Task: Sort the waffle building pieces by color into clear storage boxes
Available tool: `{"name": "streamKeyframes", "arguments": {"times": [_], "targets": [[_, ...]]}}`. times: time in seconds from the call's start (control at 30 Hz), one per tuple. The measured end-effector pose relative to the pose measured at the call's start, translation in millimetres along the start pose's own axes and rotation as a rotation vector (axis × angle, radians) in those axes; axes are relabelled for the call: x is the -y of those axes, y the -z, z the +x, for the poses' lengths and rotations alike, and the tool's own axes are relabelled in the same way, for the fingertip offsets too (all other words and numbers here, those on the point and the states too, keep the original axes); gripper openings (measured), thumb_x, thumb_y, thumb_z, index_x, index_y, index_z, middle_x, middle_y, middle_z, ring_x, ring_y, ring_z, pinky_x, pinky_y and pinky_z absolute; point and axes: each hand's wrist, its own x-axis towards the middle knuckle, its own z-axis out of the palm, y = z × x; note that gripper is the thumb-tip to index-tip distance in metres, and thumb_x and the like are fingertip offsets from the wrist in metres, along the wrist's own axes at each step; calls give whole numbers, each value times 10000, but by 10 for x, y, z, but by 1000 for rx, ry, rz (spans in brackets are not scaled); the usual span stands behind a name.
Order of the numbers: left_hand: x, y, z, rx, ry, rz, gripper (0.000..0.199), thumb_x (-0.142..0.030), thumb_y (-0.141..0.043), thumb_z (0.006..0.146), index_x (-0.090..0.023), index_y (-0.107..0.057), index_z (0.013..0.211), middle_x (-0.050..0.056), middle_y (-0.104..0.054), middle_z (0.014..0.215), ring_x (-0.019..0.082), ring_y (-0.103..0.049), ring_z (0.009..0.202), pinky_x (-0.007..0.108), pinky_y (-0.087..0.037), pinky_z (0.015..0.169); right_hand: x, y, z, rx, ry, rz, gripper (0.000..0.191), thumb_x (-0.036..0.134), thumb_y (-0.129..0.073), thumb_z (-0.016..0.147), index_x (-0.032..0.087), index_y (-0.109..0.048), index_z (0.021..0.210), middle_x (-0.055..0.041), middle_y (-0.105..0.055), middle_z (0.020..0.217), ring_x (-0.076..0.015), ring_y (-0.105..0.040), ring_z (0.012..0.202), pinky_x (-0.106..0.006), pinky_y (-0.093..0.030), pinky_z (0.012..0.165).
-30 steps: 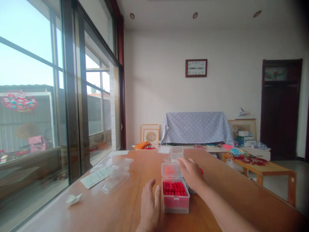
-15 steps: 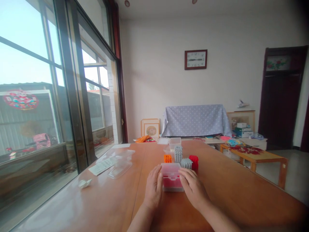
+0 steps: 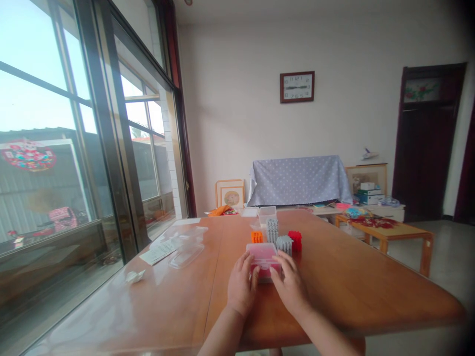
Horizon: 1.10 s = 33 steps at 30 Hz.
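A small clear plastic box (image 3: 261, 252) with pinkish-red contents sits on the wooden table in front of me. My left hand (image 3: 242, 284) grips its left side, the thumb at the front and the fingers along the side and upper edge. On the right side my right hand (image 3: 291, 282) holds it the same way, its thumb against the front face. Just behind the box stand an orange block-like bundle (image 3: 257, 237), a tall grey ridged stack (image 3: 272, 230), a shorter grey ridged bundle (image 3: 284, 244) and a red bundle (image 3: 295, 241).
Clear plastic lids (image 3: 186, 255), a printed paper sheet (image 3: 159, 251) and a crumpled white tissue (image 3: 135, 277) lie on the left of the table (image 3: 178, 306). At the far end is an open clear container (image 3: 267, 213). A low wooden table (image 3: 389, 230) stands to the right.
Both thumbs have come round to the front of the box, and the fingers have closed in on its sides. The camera view has shifted slightly.
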Motion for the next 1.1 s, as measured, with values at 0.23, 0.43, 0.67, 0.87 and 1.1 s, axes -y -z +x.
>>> {"name": "streamKeyframes", "arguments": {"times": [0.23, 0.43, 0.67, 0.87, 1.1], "targets": [[-35, 19, 14, 43, 38, -31, 357, -336, -486, 1007, -239, -549, 1345, 105, -526, 1478, 248, -559, 1312, 441, -512, 1069, 122, -12, -44, -97, -231, 250, 285, 479, -599, 914, 207, -662, 969, -100, -665, 993, -264, -636, 952, -431, -539, 887], [-43, 0, 26, 34, 41, -29, 339, -336, -497, 1001, -245, -562, 1321, 103, -531, 1482, 245, -566, 1312, 428, -516, 1063, 180, -109, -85, 7, -394, 418, 437, 591, -594, 890, 178, -725, 839, -92, -745, 833, -264, -687, 802, -370, -561, 756], [-18, -31, 32, 61, 61, -40, 343, -328, -507, 990, -233, -538, 1319, 114, -510, 1492, 246, -565, 1308, 431, -515, 1053, 254, -205, -115, 10, -636, 625, 491, 611, -631, 847, 145, -755, 943, -112, -787, 884, -287, -728, 813, -376, -588, 724], [-13, -39, 42, 53, 57, -54, 324, -314, -513, 984, -238, -548, 1296, 111, -519, 1475, 243, -575, 1293, 420, -516, 1042, 344, -248, -86, -54, -737, 729, 463, 596, -685, 804, 154, -748, 928, -116, -781, 928, -281, -718, 866, -355, -583, 725], [-8, -54, 46, 70, 81, -66, 322, -341, -508, 990, -266, -536, 1301, 96, -507, 1474, 252, -554, 1309, 423, -512, 1044, 363, -302, -89, -103, -772, 749, 423, 577, -709, 780, 166, -722, 879, -99, -769, 908, -255, -698, 838, -338, -554, 736]]}}
